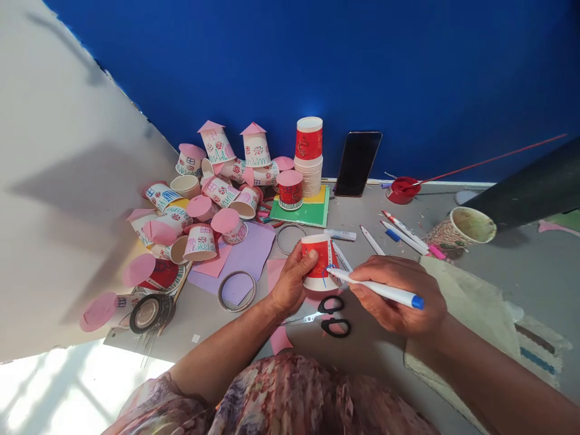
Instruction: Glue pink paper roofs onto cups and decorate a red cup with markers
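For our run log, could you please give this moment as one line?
left hand: holds red paper cup | right hand: marker tip on cup | scissors below

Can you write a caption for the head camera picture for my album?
Left hand holds a red paper cup while right hand draws on it with a blue marker.

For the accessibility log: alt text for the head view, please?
The left hand holds a red paper cup while the right hand draws on it with a blue marker; scissors lie below, decorated cups piled left.
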The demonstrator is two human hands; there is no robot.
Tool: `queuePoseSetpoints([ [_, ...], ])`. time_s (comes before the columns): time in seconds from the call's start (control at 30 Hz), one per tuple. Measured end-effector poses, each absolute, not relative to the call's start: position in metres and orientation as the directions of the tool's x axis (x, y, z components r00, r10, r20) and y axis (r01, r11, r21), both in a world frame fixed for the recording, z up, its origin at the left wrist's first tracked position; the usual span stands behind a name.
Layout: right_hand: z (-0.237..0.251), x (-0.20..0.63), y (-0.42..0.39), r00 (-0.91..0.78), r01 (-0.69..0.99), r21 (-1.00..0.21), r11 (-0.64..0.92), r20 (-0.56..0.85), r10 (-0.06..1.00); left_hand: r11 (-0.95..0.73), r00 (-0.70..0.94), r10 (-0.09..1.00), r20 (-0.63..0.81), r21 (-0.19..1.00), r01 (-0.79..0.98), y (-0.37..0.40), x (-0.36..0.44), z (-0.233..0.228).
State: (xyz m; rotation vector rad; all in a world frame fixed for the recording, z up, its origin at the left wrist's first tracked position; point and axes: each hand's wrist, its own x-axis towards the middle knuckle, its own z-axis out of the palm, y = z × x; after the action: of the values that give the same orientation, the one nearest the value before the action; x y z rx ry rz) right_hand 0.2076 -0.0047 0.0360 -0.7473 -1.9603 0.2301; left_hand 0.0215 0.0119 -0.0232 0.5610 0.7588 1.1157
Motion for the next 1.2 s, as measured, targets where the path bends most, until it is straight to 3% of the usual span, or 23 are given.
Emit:
queuePoseSetpoints([
  [0.47,0.0352,0.2067,-0.0050,-0.340,0.346,-0.471,0.811,0.743,0.576,0.347,0.235,0.938,-0.256,0.741,-0.575,0.0107,0.0206,-0.0230],
  [1.0,0.0376,0.2081,-0.0045,-0.329,0.433,-0.429,0.793,0.744,0.582,0.362,0.270,0.930,-0.248,0.740,-0.566,0.0116,0.0193,-0.0254],
  [1.2,0.0390,0.2088,-0.0055,-0.241,0.482,-0.462,0.744,0.747,0.620,0.385,0.299,0.921,-0.251,0.714,-0.585,0.0123,0.0174,-0.0288],
])
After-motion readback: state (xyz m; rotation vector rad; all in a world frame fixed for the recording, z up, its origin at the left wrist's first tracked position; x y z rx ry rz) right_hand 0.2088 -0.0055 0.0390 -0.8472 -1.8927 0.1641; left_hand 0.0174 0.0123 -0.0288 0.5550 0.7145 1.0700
